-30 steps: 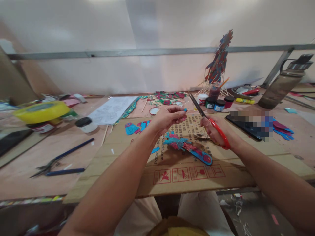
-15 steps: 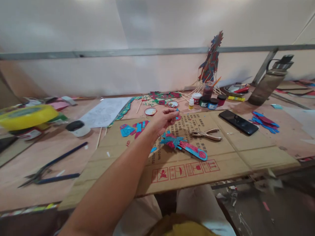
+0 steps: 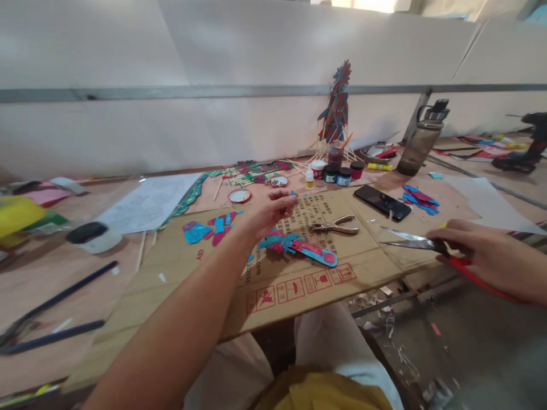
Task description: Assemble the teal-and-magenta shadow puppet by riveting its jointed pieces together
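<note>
My left hand (image 3: 273,212) is closed above the cardboard sheet (image 3: 367,270), a small blue scrap (image 3: 294,194) pinched at its fingertips. Under that hand lies a blue-and-pink painted cutout figure (image 3: 314,250) with a long rounded end. At the right, my right hand (image 3: 482,250) grips red-handled scissors (image 3: 412,238), their blades pointing left over the cardboard edge. A metal hole punch (image 3: 337,225) rests between the two hands. More blue-and-pink cutout pieces (image 3: 199,232) lie left of my left wrist.
A black phone (image 3: 382,203), blue and pink cutouts (image 3: 421,199), paint jars (image 3: 343,177) and a tall bottle (image 3: 421,142) stand or lie beyond. Long-handled pliers (image 3: 60,324), a white tub (image 3: 89,236) and a drawing sheet (image 3: 149,202) are at left. A drill (image 3: 525,148) stands far right.
My right hand has come into view from the right, holding the scissors. The view has turned to the right; my left hand still pinches over the cardboard.
</note>
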### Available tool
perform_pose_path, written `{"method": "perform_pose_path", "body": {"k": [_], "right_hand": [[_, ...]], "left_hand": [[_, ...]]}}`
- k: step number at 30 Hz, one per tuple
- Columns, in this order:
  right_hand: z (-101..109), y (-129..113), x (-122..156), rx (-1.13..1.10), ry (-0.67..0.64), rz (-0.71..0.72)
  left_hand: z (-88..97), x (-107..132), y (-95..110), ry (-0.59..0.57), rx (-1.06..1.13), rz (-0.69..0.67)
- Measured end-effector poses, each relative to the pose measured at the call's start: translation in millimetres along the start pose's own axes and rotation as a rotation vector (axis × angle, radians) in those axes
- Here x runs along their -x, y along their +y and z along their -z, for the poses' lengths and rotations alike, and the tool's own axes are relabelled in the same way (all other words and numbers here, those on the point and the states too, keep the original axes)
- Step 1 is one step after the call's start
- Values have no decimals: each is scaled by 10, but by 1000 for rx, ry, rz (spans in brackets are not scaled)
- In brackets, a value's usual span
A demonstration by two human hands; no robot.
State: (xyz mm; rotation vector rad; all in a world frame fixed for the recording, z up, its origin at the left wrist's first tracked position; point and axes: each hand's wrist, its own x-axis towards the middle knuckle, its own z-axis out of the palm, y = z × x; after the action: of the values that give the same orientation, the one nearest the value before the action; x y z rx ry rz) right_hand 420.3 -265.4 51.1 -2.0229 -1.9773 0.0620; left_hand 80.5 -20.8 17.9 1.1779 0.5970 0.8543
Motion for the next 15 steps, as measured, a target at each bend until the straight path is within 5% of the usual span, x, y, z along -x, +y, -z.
{"method": "perform_pose_path", "body": {"k": [7,11,15], "right_hand": [[-239,-404,-394,48,-28,123],[-332,-423,-764,100,63,123],[-509,-496,-1172,222,9,87]], "left_hand": [[-431,207,-47,-397,-26,3],[-352,160,2,-191,111,-81],[-85,41,45,31,227,-88]]}}
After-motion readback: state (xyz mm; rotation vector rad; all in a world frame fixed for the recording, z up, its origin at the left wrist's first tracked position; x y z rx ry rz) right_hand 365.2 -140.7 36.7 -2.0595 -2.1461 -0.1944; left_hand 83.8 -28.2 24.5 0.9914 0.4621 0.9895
